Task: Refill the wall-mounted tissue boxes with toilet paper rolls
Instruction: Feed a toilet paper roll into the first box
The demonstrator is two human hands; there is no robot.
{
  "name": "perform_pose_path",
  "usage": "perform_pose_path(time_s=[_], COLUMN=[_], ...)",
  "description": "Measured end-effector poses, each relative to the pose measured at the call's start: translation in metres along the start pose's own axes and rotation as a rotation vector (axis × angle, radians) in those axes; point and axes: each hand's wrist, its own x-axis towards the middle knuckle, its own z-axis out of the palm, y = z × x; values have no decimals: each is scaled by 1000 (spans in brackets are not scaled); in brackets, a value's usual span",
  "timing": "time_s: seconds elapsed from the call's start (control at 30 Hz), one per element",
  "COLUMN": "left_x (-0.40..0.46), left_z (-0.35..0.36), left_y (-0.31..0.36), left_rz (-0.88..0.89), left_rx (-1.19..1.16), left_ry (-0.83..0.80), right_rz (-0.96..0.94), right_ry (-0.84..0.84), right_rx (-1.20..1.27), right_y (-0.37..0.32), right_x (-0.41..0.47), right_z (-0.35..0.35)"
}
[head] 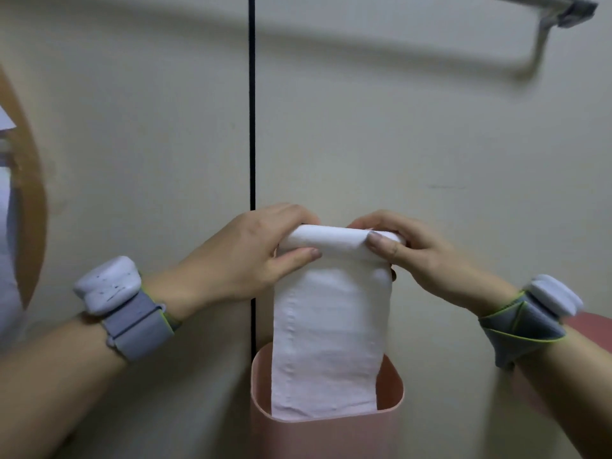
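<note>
Two hands hold white paper (331,326) up in front of a cream wall (397,144). The left hand (251,256) has its grip clamped on the left end of the paper's rolled top. The thumb is in front and the fingers curl over the back. The right hand (410,256) has its grip clamped on the right end in the same way, with the thumb pressed on the front of the roll.

The top of the paper is curled into a thin roll between the two hands. The rest hangs straight down as a flat sheet. The bottom of the sheet goes into the open top of a pink box (326,438) that sits on the wall. The sheet lies close to the front rim of the box.

A thin black line (252,111) runs down the wall, just left of the paper. Each wrist has a grey band with a white block on it: the left band (132,316) and the right band (526,329). A grey metal bar (563,14) is high up on the right, blurry.
</note>
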Motion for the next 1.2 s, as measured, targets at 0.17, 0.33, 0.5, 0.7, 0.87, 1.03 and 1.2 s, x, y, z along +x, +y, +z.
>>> perform_pose_path(time_s=[0.17, 0.33, 0.5, 0.7, 0.87, 1.03, 1.2], left_x=[1, 0, 3, -5, -12, -12, -14], left_z=[8, 9, 9, 24, 47, 61, 65], left_y=[6, 1, -6, -18, -30, -37, -35], left_rz=[-302, -251, -71, 110, 198, 265, 226], left_rx=[-331, -236, -113, 25, 211, 322, 306], left_ry=[49, 64, 124, -29, 88, 192, 207], right_rz=[-117, -119, 1, 8, -175, -306, -256], right_ry=[94, 30, -17, -93, -33, 68, -150], right_rx=[-115, -174, 117, -53, -437, -456, -297], right_y=[1, 8, 14, 24, 31, 26, 21], right_x=[2, 4, 5, 5, -1, -11, -23], right_z=[-2, -3, -2, 2, 7, 6, 31])
